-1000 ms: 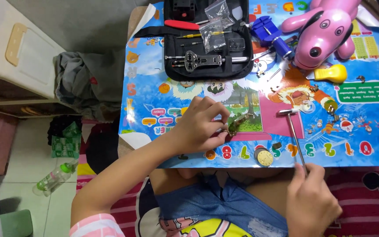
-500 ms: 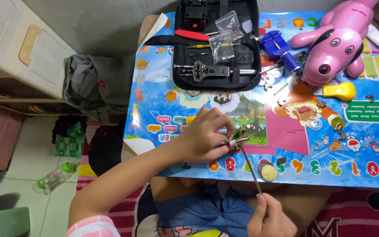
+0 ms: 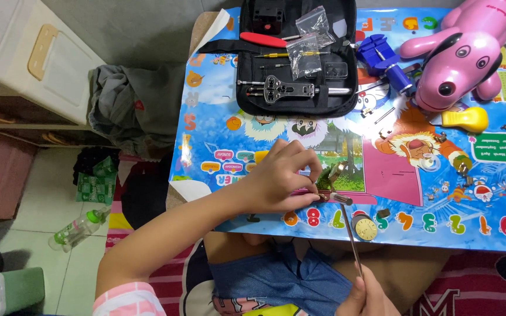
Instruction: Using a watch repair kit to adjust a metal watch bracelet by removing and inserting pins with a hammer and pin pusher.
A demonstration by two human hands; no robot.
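Two hands were at work, and we could see only part of each. Our right hand was cut off by the near edge of the view, so only the knuckles and the fingertips closed round the thin handle showed. That handle belonged to a small metal hammer, whose shaft ran up and slightly left from the hand to a head lying at the near edge of the surface, which was covered with a bright cartoon mat.

Our left hand lay curled over a small dark piece, fingers pinched shut on it; most of the piece was hidden under the fingers and we could not tell what it was. The hammer head sat just to the right of it, touching or nearly so. A small metal ring-like part stood just beyond it, too small to make out.

Near the hammer shaft on its right lay a round watch face. Farther off lay an open black tool case with clear bags and metal tools, a blue tool to its right, and a pink toy dog partly cut off at the far edge.
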